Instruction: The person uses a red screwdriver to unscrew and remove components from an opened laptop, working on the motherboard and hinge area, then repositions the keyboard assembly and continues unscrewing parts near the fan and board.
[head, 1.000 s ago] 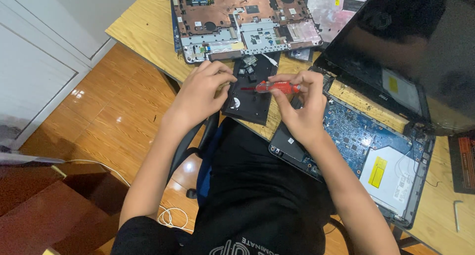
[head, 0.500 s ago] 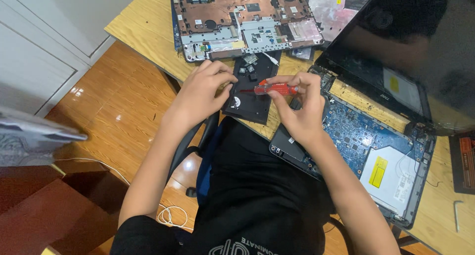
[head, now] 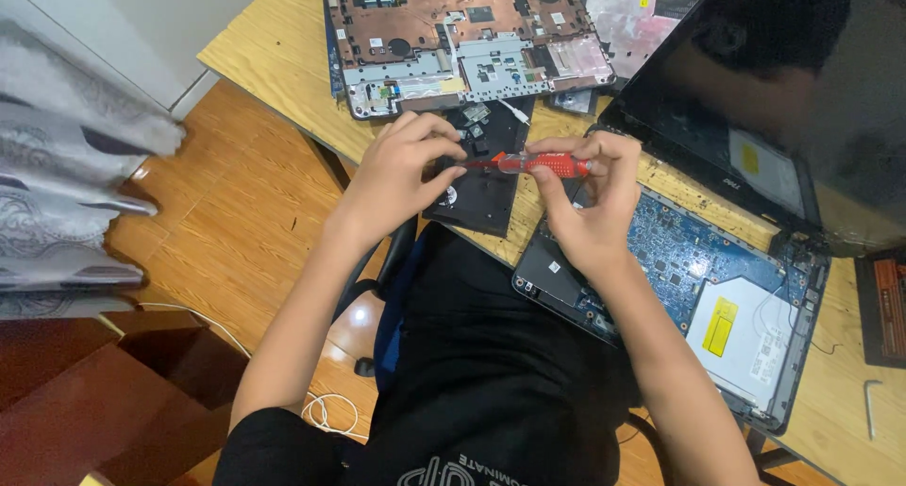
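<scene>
My right hand (head: pixel 590 203) grips a red-handled screwdriver (head: pixel 543 164), held almost level with its tip pointing left. My left hand (head: pixel 406 170) rests on a small black flat part (head: pixel 481 189) at the table's near edge, its fingers curled at the screwdriver's tip. Whether the left fingers pinch the tip or something small is hidden. Under my right wrist lies an opened laptop base (head: pixel 717 297) with a blue circuit board and a silver drive.
A stripped laptop shell (head: pixel 453 42) with copper-coloured inner plate lies at the back of the wooden table (head: pixel 274 47). A black laptop screen (head: pixel 802 90) stands at the right. A patterned grey curtain (head: pixel 66 193) hangs at the left over wooden floor.
My hands and the screwdriver have stayed nearly in place. The grey curtain has swung into view at the left.
</scene>
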